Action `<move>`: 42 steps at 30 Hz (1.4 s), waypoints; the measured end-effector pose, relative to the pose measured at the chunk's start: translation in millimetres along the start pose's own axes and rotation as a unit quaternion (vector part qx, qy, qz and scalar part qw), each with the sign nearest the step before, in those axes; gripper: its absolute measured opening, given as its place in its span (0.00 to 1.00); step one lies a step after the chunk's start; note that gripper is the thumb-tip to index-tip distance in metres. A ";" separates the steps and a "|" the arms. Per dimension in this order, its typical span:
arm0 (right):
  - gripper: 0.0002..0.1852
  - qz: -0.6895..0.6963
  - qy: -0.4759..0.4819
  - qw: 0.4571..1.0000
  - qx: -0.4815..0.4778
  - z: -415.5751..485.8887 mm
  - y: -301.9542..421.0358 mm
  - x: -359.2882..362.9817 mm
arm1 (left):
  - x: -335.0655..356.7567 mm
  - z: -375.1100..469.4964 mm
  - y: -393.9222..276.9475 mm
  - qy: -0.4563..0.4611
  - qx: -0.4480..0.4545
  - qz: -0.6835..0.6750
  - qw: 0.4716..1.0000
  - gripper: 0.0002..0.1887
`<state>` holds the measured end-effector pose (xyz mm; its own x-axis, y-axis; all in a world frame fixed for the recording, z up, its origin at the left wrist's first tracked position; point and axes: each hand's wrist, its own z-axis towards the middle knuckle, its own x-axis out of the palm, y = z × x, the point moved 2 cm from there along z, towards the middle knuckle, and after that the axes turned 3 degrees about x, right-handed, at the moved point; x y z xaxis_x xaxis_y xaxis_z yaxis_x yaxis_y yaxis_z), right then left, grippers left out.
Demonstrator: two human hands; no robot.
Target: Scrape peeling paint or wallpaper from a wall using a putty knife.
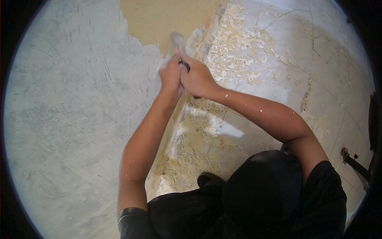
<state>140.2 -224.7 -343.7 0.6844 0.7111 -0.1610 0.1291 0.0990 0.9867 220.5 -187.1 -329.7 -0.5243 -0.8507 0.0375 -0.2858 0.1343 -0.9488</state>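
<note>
A scraper with a flat metal blade (pixel 178 40) and a dark handle (pixel 186 66) is held in both my hands, its blade pointing away from me. My left hand (pixel 172 73) and my right hand (pixel 199 75) press together around it, hiding most of the handle. The blade lies over the lower edge of a yellowish paint layer (pixel 155 21) on the wall. Below and left of that ragged edge, the bare grey wall surface (pixel 74 98) carries many dark scratch marks. Small pale flecks stick to my right forearm.
Paint flakes (pixel 235 50) litter the tiled floor (pixel 322 89) along the foot of the wall, and more debris (pixel 197 152) lies close to my knees. A dark footwear piece (pixel 209 179) shows beside my leg. At the far right stands a dark metal bar (pixel 356 168).
</note>
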 end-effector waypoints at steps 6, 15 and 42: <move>0.25 -0.035 0.040 0.999 0.004 -14.8 -9.7 -13.6 | -5.0 -12.8 16.4 -0.003 0.036 0.092 0.995 0.16; 0.24 0.027 0.039 0.999 -0.017 -30.4 -6.9 9.1 | -34.6 -19.7 23.3 -0.009 -0.026 0.074 0.997 0.19; 0.25 -0.012 0.070 0.997 -0.022 -32.8 -1.4 -9.0 | -21.6 -30.0 18.6 -0.025 0.003 0.075 0.997 0.18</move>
<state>110.3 -208.4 -342.8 0.5746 0.7978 -0.1830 0.1107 0.1457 0.9831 202.4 -150.9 -338.8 -0.5194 -0.8459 -0.1210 -0.2026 0.2594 -0.9443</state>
